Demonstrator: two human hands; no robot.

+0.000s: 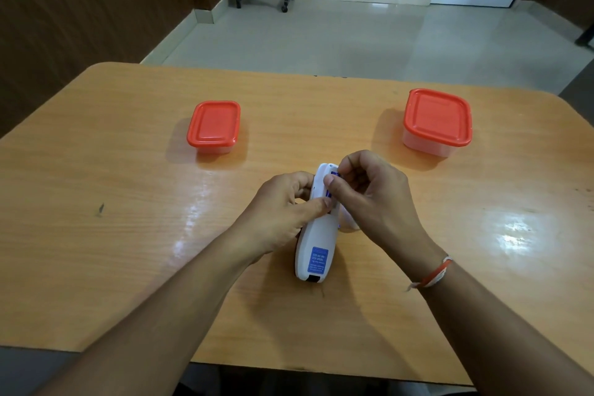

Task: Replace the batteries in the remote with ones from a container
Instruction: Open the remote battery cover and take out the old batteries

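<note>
White remote (316, 234) lies back-up at centre frame on the counter (128, 234), its blue label (318, 259) too blurred to read. Left hand (283, 202) grips its side; right hand (369, 193) pinches a blue battery (335, 174) at the open compartment. Two red-lidded containers sit closed, upper left (214, 126) and upper right (437, 120).
</note>
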